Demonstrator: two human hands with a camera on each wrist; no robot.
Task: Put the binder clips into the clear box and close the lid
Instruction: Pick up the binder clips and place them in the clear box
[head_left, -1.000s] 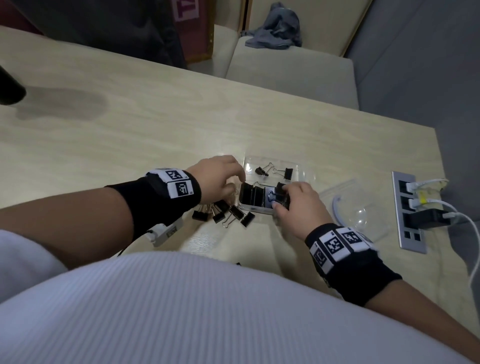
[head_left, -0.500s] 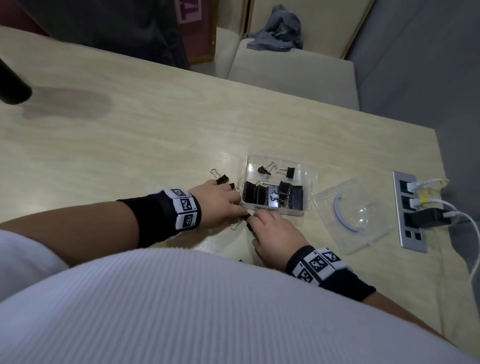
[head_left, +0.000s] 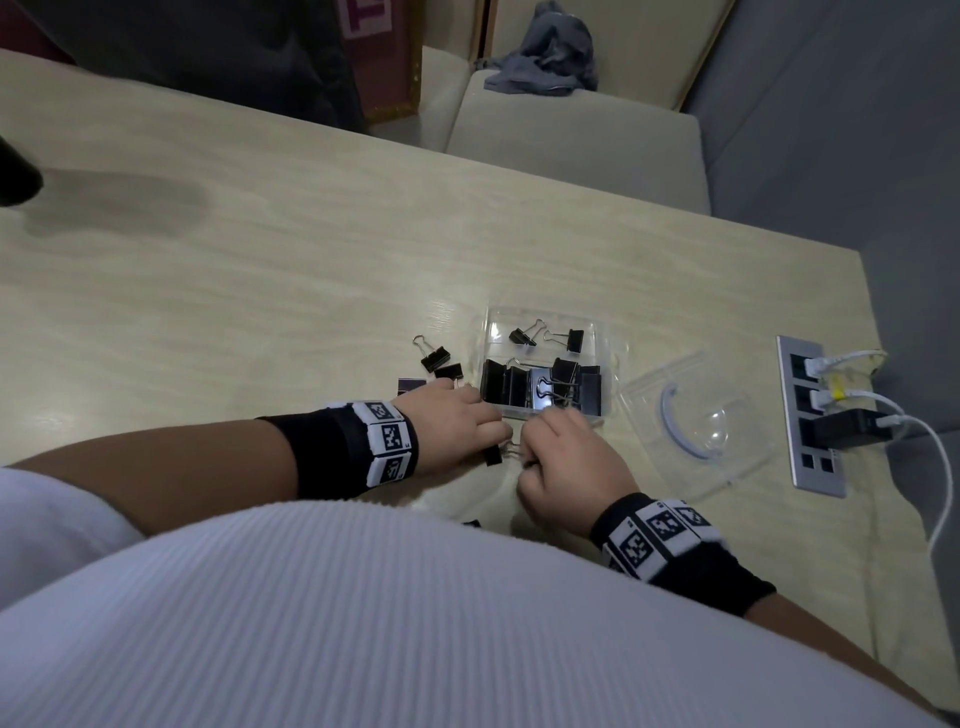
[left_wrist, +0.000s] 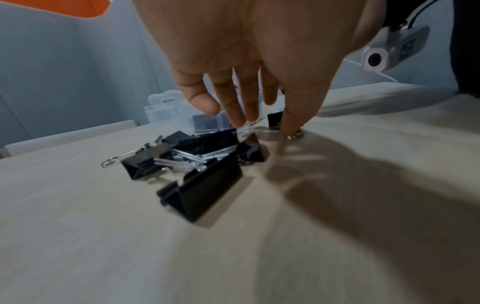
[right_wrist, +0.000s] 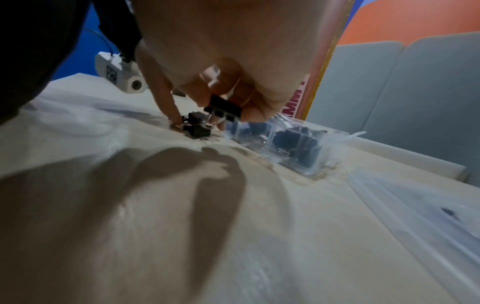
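Observation:
The clear box (head_left: 597, 332) sits open on the table with several black binder clips (head_left: 540, 387) inside. Its lid (head_left: 696, 421) lies flat to the right. More loose clips (head_left: 436, 359) lie left of the box and show as a pile (left_wrist: 200, 164) in the left wrist view. My left hand (head_left: 467, 426) reaches down with straight fingers, its thumb tip (left_wrist: 292, 125) pressing a clip's wire handle on the table. My right hand (head_left: 556, 452) is just in front of the box, fingers curled round a small black clip (right_wrist: 224, 109).
A power strip (head_left: 810, 415) with plugs and white cables is set into the table at the right. Beyond the far table edge stands a cushioned seat (head_left: 571, 140) with grey cloth on it. Another small clip (right_wrist: 196, 128) lies under the hands.
My right hand has come back from the box to the loose clips and now holds one. My left hand has slid toward me, uncovering clips left of the box.

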